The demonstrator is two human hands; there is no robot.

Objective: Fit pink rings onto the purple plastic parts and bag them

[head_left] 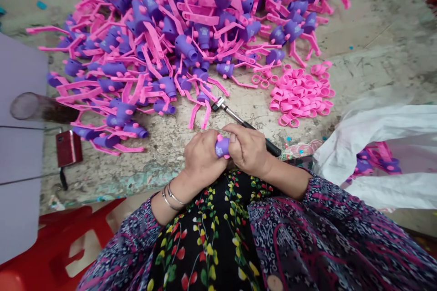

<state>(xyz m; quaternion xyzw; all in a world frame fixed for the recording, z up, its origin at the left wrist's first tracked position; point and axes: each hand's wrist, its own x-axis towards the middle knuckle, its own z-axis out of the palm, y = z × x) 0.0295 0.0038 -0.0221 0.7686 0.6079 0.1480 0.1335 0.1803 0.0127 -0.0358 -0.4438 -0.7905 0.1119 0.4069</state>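
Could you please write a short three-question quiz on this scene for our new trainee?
1. True or false: the left hand and the right hand are both on the same purple piece.
2. What shows inside the white bag at the right?
a) folded cloth
b) pink and purple parts
c) glass bottles
3. Fill in the colour: the small rings heaped on the table are ____.

Key: 1 true; 2 b; 3 pink.
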